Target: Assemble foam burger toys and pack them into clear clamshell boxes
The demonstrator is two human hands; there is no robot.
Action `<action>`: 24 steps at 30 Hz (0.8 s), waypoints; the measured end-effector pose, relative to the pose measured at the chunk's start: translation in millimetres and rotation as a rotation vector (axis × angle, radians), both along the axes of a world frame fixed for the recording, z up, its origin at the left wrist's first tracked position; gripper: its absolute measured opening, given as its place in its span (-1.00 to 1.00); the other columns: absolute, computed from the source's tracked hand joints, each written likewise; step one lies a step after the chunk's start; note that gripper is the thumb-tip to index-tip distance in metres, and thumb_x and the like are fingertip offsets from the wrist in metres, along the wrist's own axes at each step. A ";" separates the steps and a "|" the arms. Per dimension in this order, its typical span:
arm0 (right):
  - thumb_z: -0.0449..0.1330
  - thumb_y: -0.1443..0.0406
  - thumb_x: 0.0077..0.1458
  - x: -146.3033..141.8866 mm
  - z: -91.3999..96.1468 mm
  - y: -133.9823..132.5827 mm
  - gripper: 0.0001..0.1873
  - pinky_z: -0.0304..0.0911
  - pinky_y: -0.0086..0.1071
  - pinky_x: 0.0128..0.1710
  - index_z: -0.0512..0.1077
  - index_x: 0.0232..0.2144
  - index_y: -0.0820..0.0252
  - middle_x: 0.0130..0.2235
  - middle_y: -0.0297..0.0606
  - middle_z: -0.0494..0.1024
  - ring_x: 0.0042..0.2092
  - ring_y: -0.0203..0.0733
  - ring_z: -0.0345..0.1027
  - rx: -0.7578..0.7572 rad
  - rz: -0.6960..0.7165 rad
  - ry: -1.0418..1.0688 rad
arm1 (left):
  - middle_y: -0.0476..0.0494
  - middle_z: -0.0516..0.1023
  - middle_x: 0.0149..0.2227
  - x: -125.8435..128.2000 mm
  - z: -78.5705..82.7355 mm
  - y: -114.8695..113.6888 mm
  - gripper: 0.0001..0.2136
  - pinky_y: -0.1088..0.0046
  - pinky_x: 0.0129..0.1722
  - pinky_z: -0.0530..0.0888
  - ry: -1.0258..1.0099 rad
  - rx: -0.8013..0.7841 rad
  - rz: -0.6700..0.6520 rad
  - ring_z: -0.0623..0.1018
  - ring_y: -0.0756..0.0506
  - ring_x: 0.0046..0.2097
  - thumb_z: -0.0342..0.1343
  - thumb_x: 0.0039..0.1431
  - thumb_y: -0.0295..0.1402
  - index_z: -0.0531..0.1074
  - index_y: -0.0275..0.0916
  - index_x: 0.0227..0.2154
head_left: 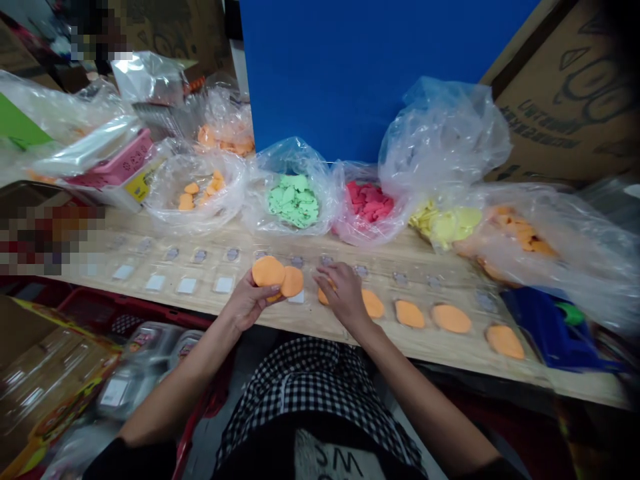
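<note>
My left hand (250, 303) grips a few flat, rounded orange pieces (269, 271), fanned out and overlapping; they look like foam, though I cannot be sure of the material. My right hand (344, 293) is to their right, its fingers curved and apart over another orange piece (325, 295) partly hidden beneath it. Whether the fingertips touch that piece is unclear. Further right along the wooden table (300, 337), orange pieces (451, 319) lie in a row of clear plastic packs. To the left, packs hold white squares (223, 285) instead.
Behind the row stand clear bags of green pieces (294, 200), red pieces (370, 201), yellow pieces (445, 223) and orange pieces (520, 230). A blue tool-like object (550, 330) sits at the right end. A pink basket (117, 160) is at back left; filled clear containers (123, 390) are below left.
</note>
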State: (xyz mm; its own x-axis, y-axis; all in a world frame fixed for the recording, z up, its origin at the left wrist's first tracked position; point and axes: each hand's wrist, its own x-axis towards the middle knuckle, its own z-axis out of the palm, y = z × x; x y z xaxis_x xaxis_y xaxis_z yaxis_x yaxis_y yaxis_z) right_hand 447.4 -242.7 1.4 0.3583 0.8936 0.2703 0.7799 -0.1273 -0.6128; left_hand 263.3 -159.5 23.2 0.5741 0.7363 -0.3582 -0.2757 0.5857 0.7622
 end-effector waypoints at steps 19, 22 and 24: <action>0.17 0.25 -0.06 -30.4 34.8 10.7 -0.90 0.19 -0.35 -0.29 0.37 -0.43 0.14 -0.41 -0.34 0.43 -0.34 -0.24 0.28 0.165 0.173 0.514 | -0.18 0.50 -0.22 -11.2 -16.6 9.2 -0.76 0.24 -0.20 0.45 -0.186 -0.241 0.083 0.50 -0.12 -0.21 0.07 0.05 -0.35 0.32 -0.28 -0.20; 0.20 0.23 -0.11 -24.2 37.7 13.9 -0.84 0.20 -0.39 -0.38 0.36 -0.44 0.17 -0.46 -0.36 0.40 -0.41 -0.29 0.26 0.138 0.125 0.686 | -0.14 0.50 -0.24 -15.1 -18.4 12.8 -0.75 0.29 -0.23 0.47 -0.159 -0.208 0.119 0.51 -0.08 -0.26 0.11 0.02 -0.38 0.32 -0.25 -0.20; 0.22 0.21 -0.14 -21.2 39.2 16.5 -0.80 0.21 -0.40 -0.40 0.35 -0.44 0.18 -0.47 -0.36 0.40 -0.42 -0.30 0.25 0.123 0.119 0.789 | -0.13 0.50 -0.23 -17.0 -17.3 13.5 -0.75 0.28 -0.23 0.46 -0.155 -0.183 0.117 0.51 -0.08 -0.27 0.13 0.00 -0.37 0.32 -0.25 -0.21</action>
State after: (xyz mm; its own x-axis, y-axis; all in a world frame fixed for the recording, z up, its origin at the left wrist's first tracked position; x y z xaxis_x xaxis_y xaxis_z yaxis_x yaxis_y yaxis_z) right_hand 426.2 -226.2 40.6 0.3890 0.9181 0.0766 0.1156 0.0338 -0.9927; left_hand 246.3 -146.1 5.9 0.5476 0.7317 -0.4059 -0.4549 0.6675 0.5895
